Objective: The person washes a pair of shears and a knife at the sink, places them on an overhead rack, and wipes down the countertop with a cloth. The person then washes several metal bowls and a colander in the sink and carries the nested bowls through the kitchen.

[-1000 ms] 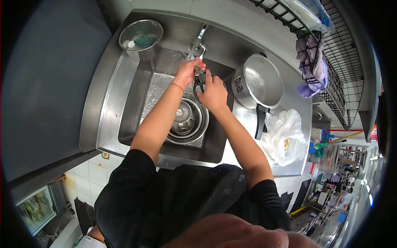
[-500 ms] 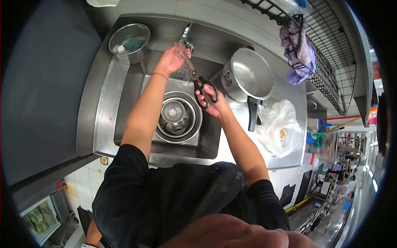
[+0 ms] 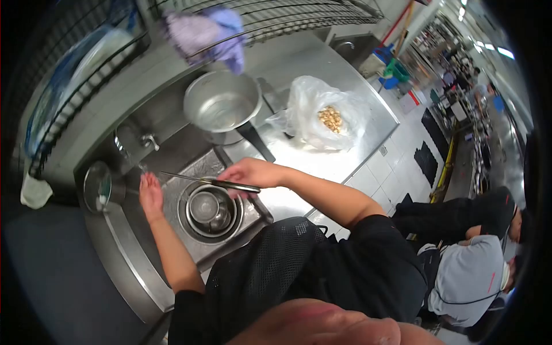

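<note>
My right hand (image 3: 253, 173) grips a pair of scissors (image 3: 201, 180) by the black handles, blades pointing left over the sink (image 3: 247, 221). At the blade tips, a short gap away, my left hand (image 3: 150, 195) is raised with its fingers stretched out, holding nothing. A little water seems to fall onto its fingertips, below the tap (image 3: 150, 142). Under the scissors, nested metal bowls (image 3: 205, 207) stand in the sink basin.
A large metal pot (image 3: 221, 98) with a black handle stands behind the sink. Beside it lies a clear plastic bag (image 3: 310, 95) with small yellowish-brown pieces. A metal container (image 3: 98, 183) is at left, a wire rack (image 3: 287, 26) with cloths above. People (image 3: 468, 276) stand at right.
My view has swung to the right, bringing people into sight. The scissors have turned from upright to nearly level and are now apart from my left hand.
</note>
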A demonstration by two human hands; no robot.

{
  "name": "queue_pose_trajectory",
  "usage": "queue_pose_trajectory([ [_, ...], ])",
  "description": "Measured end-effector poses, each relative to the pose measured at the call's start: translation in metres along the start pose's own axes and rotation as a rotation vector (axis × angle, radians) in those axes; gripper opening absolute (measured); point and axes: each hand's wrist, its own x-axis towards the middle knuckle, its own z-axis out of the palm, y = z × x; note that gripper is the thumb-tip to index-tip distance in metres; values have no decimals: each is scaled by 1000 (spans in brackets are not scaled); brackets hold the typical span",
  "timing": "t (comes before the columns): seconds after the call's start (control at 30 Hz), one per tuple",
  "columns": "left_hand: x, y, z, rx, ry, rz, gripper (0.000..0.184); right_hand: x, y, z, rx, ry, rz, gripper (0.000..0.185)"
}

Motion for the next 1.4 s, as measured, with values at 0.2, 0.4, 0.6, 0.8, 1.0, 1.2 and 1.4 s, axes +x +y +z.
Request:
queue_pose_trajectory([
  [0.2,-96,-38,-48,324,537,-47,28,-196,-52,-98,-331,443,-363,47],
  [0.4,-144,-118,32,464,727,-140,17,-294,-126,-259,-1019,1275,-348,35],
  [0.6,-158,-202,92,539,678,-105,12,-280,-195,-471,-1620,1354,-114,31],
  [0.8,-189,-270,176,831,443,-171,12,-222,-214,-507,-1589,1314,-236,23],
  [1.0,-112,-347,212,1366,210,140,22,-216,-132,-413,-819,1226,-1140,14],
  [1.2,-10,-395,257,1679,379,-4,33,-141,85,-289,-1462,374,-486,62],
  [1.4,13,-415,285,1959,430,-47,34,-230,158,-338,-1334,358,210,25],
])
